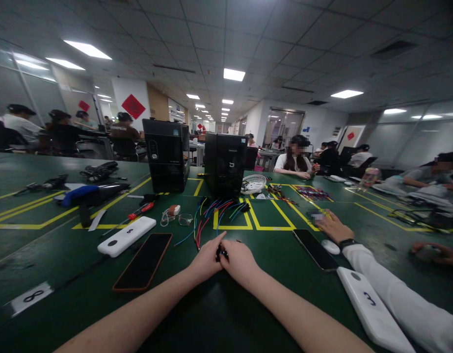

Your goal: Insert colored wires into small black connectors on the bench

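My left hand (206, 260) and my right hand (241, 262) meet low over the green table (211, 314), fingers curled together. Between them both pinch a small black part (221, 253); I cannot make out what it is. Just beyond my hands lies a fan of coloured wires (215, 213) in blue, red and green, running toward a black computer case (225, 164). A second black case (166, 154) stands to its left.
A dark phone (143, 261) and a white box marked 8 (126, 236) lie left of my hands. A red-handled screwdriver (140, 211) and glasses (176, 218) lie farther back. At right, a co-worker's white sleeve (391, 289), another phone (315, 249), a white box marked 3 (371, 306).
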The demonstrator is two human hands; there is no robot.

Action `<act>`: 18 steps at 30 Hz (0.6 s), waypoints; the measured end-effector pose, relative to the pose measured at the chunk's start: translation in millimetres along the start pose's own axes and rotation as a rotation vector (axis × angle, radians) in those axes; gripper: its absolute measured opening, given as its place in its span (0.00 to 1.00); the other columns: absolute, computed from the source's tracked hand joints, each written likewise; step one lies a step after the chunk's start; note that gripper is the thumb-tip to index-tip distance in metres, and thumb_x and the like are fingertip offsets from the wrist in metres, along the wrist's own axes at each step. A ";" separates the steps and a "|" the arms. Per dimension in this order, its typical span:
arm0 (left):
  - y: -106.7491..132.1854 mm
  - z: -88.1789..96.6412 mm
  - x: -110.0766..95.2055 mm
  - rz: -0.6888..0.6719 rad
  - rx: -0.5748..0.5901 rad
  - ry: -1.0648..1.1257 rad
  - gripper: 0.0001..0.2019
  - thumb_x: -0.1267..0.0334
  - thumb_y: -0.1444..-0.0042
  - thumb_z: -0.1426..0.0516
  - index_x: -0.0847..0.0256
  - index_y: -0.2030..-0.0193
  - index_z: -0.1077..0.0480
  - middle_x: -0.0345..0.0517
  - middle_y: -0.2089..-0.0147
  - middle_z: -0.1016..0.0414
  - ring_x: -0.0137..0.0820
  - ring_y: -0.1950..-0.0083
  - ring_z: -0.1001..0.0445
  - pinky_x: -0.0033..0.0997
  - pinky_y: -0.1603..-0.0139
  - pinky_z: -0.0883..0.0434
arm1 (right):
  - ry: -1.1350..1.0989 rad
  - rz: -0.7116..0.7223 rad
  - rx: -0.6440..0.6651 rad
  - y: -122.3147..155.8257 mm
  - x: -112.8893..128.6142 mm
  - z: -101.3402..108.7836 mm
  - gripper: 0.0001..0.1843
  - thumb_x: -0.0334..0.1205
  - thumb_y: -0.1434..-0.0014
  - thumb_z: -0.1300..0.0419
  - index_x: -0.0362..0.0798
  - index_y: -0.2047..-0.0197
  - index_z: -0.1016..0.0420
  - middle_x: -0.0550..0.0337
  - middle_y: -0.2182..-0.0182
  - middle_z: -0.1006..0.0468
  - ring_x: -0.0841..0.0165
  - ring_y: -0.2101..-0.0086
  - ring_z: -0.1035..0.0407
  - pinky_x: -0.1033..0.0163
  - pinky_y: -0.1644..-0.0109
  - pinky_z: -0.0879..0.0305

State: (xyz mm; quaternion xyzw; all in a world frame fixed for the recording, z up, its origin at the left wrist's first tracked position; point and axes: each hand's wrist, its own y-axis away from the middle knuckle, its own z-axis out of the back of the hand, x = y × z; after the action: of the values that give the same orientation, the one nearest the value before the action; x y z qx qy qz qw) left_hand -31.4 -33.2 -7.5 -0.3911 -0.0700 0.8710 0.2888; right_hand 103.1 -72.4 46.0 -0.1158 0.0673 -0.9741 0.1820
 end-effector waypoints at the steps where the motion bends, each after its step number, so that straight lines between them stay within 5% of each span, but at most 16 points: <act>1: 0.1 -0.4 0.2 -0.004 -0.005 0.003 0.38 0.72 0.57 0.45 0.60 0.37 0.52 0.51 0.47 0.34 0.40 0.47 0.35 0.39 0.46 0.39 | -0.003 -0.012 0.012 -1.1 -0.8 -1.0 0.13 0.39 0.44 0.50 0.47 0.55 0.34 0.54 0.62 0.25 0.66 0.62 0.31 0.64 0.60 0.41; 6: 0.3 -0.5 -1.2 -0.003 -0.016 -0.012 0.38 0.70 0.56 0.44 0.61 0.37 0.51 0.53 0.47 0.34 0.42 0.46 0.35 0.40 0.45 0.39 | 0.026 -0.040 0.063 -2.7 -0.5 -1.2 0.18 0.35 0.43 0.53 0.46 0.49 0.38 0.52 0.64 0.24 0.65 0.65 0.29 0.64 0.63 0.41; 18: -2.3 0.0 -1.1 0.018 -0.011 0.015 0.42 0.68 0.58 0.41 0.61 0.36 0.54 0.54 0.43 0.37 0.43 0.43 0.38 0.41 0.44 0.41 | -0.073 0.103 0.002 -2.6 -3.1 -1.3 0.14 0.32 0.42 0.54 0.46 0.55 0.33 0.54 0.63 0.24 0.68 0.62 0.30 0.67 0.58 0.42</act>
State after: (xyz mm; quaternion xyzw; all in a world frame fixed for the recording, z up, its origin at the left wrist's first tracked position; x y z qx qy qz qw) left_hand -29.9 -31.9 -6.0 -0.3997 -0.0691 0.8703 0.2792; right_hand 104.7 -68.7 44.5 -0.1474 0.0655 -0.9587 0.2342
